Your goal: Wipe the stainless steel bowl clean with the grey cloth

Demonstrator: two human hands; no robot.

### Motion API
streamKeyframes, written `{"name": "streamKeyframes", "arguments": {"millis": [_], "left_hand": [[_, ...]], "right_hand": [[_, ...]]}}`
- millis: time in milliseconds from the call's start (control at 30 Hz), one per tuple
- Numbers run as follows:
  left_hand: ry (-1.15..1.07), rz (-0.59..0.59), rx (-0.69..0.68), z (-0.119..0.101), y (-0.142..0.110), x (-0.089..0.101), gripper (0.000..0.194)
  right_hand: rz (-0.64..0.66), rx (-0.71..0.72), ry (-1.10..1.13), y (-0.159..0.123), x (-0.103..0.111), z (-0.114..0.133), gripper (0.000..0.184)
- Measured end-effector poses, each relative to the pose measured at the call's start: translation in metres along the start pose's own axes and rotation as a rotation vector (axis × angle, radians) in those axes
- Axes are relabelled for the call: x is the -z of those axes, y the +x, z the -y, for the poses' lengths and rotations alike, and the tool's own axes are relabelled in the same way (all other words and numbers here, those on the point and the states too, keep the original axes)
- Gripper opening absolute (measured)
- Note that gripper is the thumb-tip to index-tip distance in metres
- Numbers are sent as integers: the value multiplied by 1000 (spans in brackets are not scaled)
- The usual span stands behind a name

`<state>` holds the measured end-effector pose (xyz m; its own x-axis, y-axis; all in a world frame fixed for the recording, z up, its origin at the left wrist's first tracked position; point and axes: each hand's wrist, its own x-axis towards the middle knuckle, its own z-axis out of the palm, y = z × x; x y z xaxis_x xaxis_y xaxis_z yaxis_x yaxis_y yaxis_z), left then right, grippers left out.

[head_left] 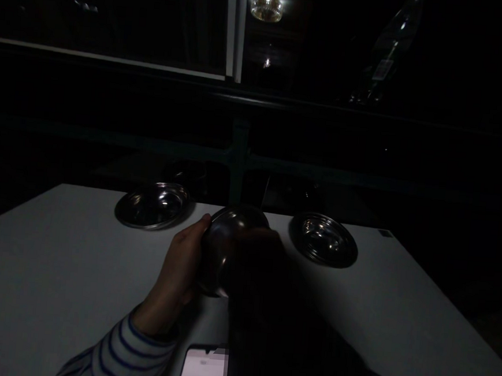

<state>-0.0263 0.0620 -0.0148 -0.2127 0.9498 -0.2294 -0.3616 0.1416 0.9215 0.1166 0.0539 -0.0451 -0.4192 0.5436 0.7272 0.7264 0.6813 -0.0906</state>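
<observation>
My left hand (183, 259) grips the left rim of a shiny metal bowl (216, 249), thumb at the upper edge. The bowl is tilted above the white table, its rounded surface catching the light. A very dark shape (284, 324) covers the bowl's right side and runs down to the bottom of the view; whether it is cloth or my shadowed right arm cannot be made out. My right hand's fingers are lost in this darkness near the bowl. To the left lies a shallow metal dish (151, 206), and another metal dish (323, 240) lies to the right.
The white table (74, 278) spans the front, with its far edge just past the dishes. A phone with a lit screen (202, 372) lies close to me. Beyond are dark railings, a window frame (235, 30) and a clear plastic bottle (387, 54), all dim.
</observation>
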Motion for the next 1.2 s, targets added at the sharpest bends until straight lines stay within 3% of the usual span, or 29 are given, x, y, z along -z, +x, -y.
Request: {"name": "streamKeyframes", "arguments": {"millis": [133, 400, 600, 767, 833, 1000, 1200], "left_hand": [[-8, 10, -4, 0, 2, 1, 25], [-163, -51, 113, -12, 4, 2, 15], [-150, 63, 189, -7, 1, -1, 16], [-195, -40, 158, -15, 4, 1, 14], [-218, -82, 132, -17, 5, 1, 12], [-203, -4, 204, -16, 4, 0, 13], [-287, -50, 80, -23, 3, 3, 10]], "right_hand": [[36, 35, 26, 0, 0, 12, 32], [14, -60, -32, 12, 35, -34, 29], [-51, 38, 122, 6, 30, -26, 31], [12, -21, 135, 11, 36, -27, 29], [-24, -44, 115, 12, 39, -27, 28], [-51, 17, 159, 11, 36, -20, 29], [-51, -8, 73, 14, 31, -33, 27]]}}
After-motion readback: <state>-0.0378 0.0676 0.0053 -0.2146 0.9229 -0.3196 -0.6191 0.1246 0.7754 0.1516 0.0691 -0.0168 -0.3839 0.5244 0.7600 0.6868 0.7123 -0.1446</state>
